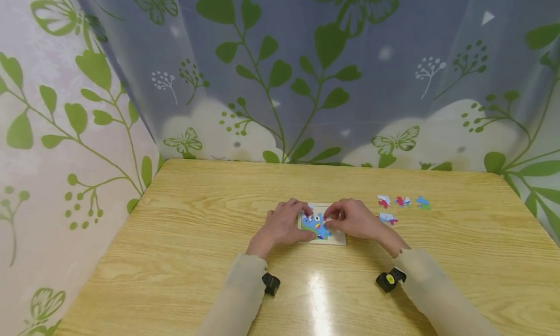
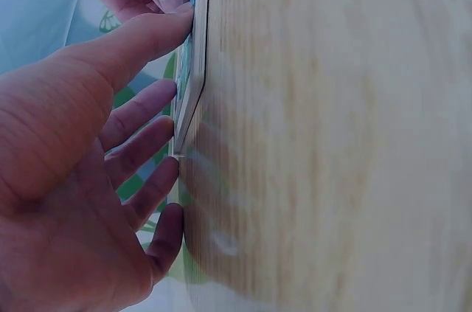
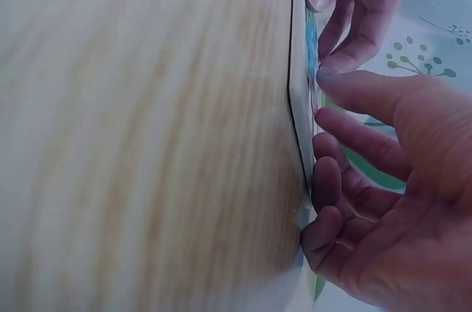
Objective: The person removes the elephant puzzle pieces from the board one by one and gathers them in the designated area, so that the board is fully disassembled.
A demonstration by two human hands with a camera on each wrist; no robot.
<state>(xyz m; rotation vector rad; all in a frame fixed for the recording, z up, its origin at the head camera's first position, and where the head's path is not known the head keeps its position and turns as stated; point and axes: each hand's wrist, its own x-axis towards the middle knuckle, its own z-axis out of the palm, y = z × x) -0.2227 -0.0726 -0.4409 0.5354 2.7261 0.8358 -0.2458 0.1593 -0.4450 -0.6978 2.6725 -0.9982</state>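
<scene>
A jigsaw board (image 1: 337, 238) with a pale frame lies flat on the table, partly filled with a blue cartoon figure with large eyes. My left hand (image 1: 286, 223) rests at its left side, thumb on the near part and fingertips along the left and far edge. From the right, my right hand (image 1: 355, 219) reaches over the board. Its thumb and index finger pinch a small puzzle piece (image 1: 325, 219) with red on it, close against the picture. In the right wrist view, the other fingers of the right hand (image 3: 398, 179) are curled by the board's edge.
Several loose puzzle pieces (image 1: 401, 201) lie in a row to the right of the board, with another puzzle piece (image 1: 387, 218) just below them. The wooden table (image 1: 197, 204) ends at a patterned curtain (image 1: 297, 83) behind and at the left.
</scene>
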